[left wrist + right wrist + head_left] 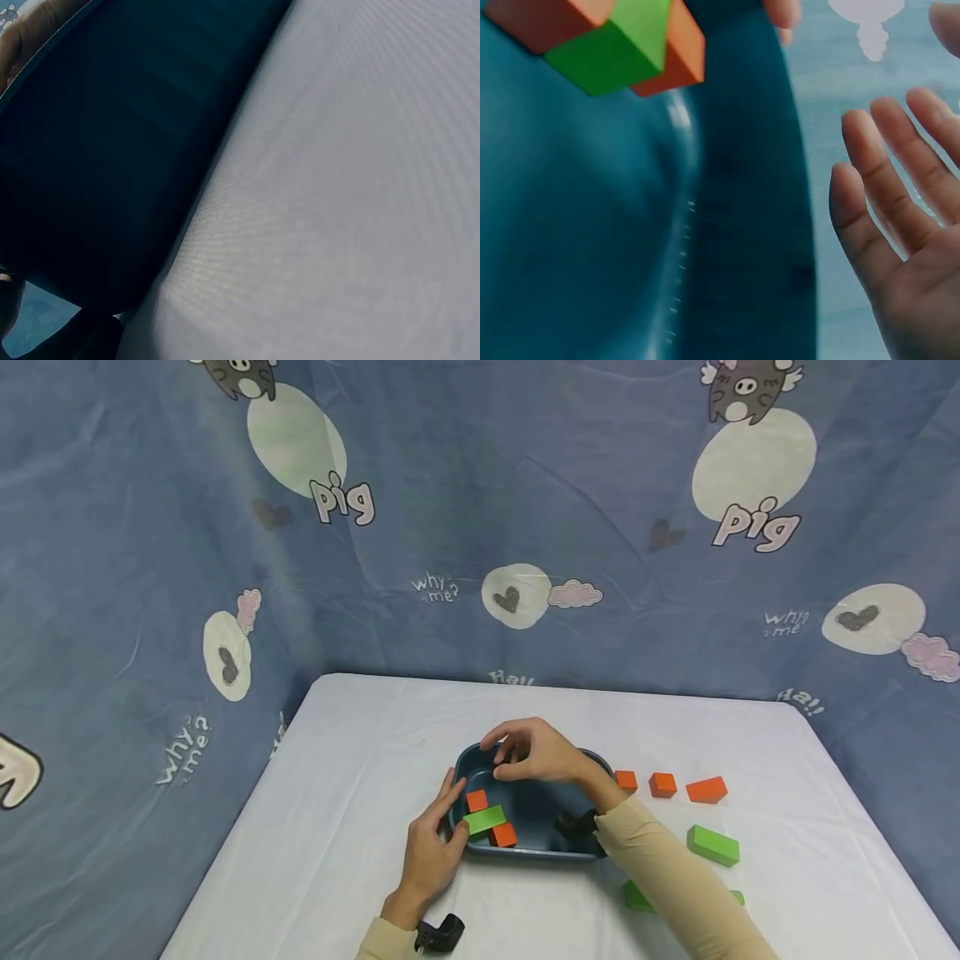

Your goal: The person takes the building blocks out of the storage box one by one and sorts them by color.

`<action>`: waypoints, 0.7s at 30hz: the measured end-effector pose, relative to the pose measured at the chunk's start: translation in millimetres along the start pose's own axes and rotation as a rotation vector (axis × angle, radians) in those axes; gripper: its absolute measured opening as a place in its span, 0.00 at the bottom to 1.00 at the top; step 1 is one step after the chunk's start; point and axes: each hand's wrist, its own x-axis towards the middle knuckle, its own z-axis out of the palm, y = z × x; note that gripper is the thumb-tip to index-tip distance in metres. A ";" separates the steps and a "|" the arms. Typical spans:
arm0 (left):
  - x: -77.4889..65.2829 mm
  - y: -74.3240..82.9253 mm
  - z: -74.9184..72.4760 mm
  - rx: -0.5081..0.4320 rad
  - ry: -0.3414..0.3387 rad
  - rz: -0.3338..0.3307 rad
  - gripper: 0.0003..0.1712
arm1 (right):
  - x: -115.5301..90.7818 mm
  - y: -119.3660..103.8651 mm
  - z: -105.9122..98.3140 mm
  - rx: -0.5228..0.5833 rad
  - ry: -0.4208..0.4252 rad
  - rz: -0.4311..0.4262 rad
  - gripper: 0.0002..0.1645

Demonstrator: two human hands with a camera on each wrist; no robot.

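Observation:
A dark teal basin sits on the white table. At its left end are two orange blocks and a green block, the green one lying across them. My left hand rests against the basin's left side, fingers extended along the wall and thumb by the near corner. Over the far part of the basin is my right hand, its fingers loosely bent with nothing between them. The right wrist view shows those fingers spread beyond the rim. In the left wrist view the basin's outer wall fills the left side.
Right of the basin are orange blocks, one of them a longer wedge-like piece. Nearer lies a green block, with more green partly behind my right sleeve. A blue printed cloth hangs behind the table.

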 end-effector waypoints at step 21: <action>0.4 -2.4 0.9 0.017 0.014 0.012 0.38 | 8.2 28.3 27.3 0.028 -0.252 0.090 0.24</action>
